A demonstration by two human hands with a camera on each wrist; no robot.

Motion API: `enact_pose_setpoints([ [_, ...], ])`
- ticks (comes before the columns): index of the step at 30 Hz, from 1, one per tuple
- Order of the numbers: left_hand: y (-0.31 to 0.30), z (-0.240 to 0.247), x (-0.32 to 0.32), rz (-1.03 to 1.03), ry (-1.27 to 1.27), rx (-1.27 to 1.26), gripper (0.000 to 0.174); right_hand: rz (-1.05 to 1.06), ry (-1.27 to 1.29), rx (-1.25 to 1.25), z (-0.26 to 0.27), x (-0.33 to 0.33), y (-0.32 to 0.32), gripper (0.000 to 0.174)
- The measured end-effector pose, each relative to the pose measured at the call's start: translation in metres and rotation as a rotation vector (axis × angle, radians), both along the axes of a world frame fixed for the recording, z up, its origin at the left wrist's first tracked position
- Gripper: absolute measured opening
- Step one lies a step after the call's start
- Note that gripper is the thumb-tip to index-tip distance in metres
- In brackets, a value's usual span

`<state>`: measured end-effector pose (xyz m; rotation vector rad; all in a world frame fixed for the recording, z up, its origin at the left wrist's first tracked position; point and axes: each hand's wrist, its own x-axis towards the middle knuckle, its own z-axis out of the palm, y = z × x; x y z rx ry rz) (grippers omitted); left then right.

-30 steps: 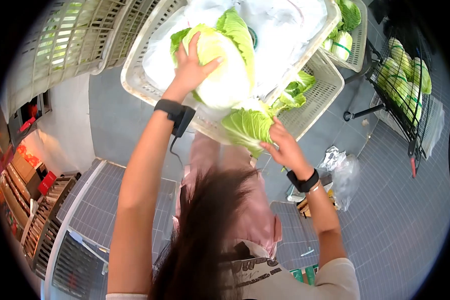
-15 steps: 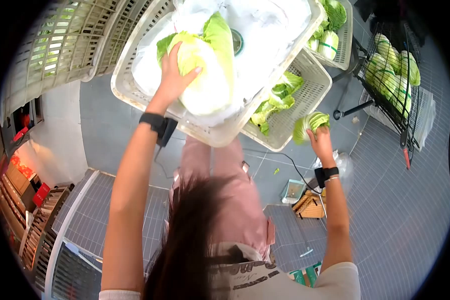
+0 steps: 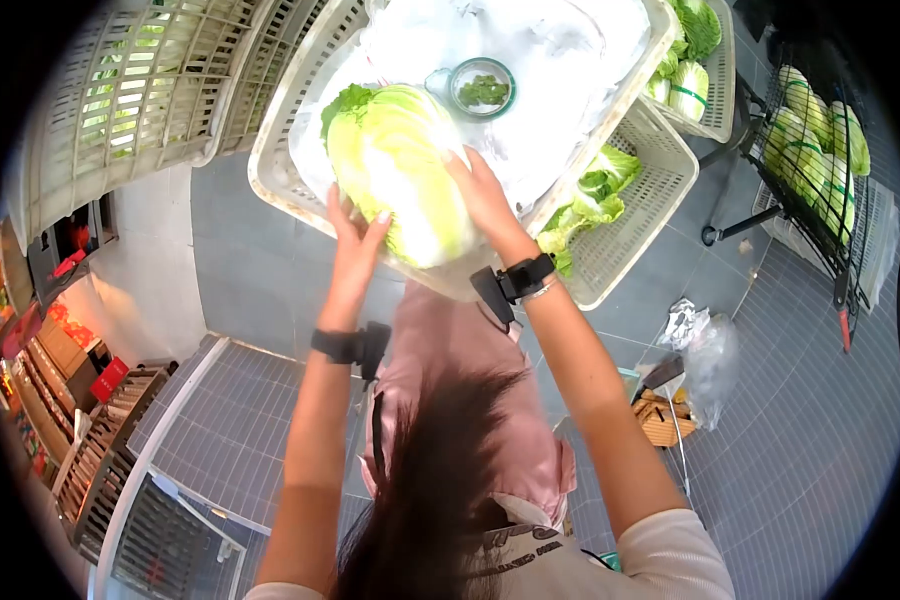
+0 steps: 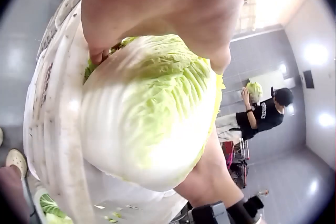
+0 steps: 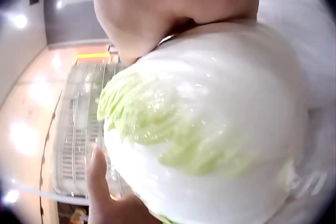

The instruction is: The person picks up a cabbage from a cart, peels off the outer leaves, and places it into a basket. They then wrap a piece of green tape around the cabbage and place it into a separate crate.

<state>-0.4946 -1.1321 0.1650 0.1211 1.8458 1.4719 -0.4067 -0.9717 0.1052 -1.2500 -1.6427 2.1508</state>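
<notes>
Above grey floor tiles [image 3: 240, 250], left hand [image 3: 352, 243] and right hand [image 3: 485, 200] hold a cabbage [image 3: 400, 165] at a pale crate [image 3: 269, 185].

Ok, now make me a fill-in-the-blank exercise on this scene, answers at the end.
1. The left hand and the right hand both touch one large head of ____.
2. The trousers in the head view are ____.
3. In the left wrist view, a standing person wears a ____ shirt.

Missing words: cabbage; pink; black.

Grey tiled flr [image 3: 810, 430], grey wall [image 4: 275, 132] in bkgd, white ceiling [image 4: 322, 90] w/ bright lts [image 4: 316, 54]
</notes>
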Motion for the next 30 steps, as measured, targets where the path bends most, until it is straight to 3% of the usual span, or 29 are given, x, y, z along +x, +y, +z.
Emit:
enact_pose_setpoints([
  [2, 0.010, -0.002, 0.002, 0.008, -0.016, -0.023, 0.084, -0.020, 0.110, -0.267, 0.020, 0.001, 0.007, 0.061],
  [4, 0.013, -0.013, 0.003, -0.031, 0.052, -0.029, 0.082, 0.008, 0.097, -0.267, 0.031, 0.001, 0.010, 0.060],
  [11, 0.008, 0.001, 0.004, 0.158, -0.194, 0.169, 0.083, 0.128, 0.214, -0.168, 0.055, 0.004, 0.013, 0.061],
  [14, 0.006, -0.004, -0.001, 0.163, -0.311, 0.252, 0.074, 0.274, 0.114, 0.121, 0.050, 0.015, 0.024, 0.063],
  [17, 0.005, 0.010, 0.003, 0.119, -0.446, 0.302, 0.069, 0.376, 0.033, 0.316, 0.087, 0.024, 0.032, 0.063],
  [20, 0.018, 0.029, 0.011, 0.117, -0.560, 0.380, 0.069, 0.283, 0.180, 0.405, 0.102, 0.031, 0.029, 0.064],
  [21, 0.026, 0.033, 0.016, 0.135, -0.569, 0.361, 0.071, 0.183, 0.243, 0.233, 0.113, 0.029, 0.025, 0.062],
  [27, 0.052, 0.006, 0.025, 0.190, -0.733, 0.637, 0.082, 0.321, 0.284, 0.282, 0.142, 0.051, 0.028, 0.056],
  [30, 0.052, 0.003, 0.026, 0.180, -0.842, 0.709, 0.083, 0.391, 0.173, -0.023, 0.173, 0.073, 0.030, 0.048],
])
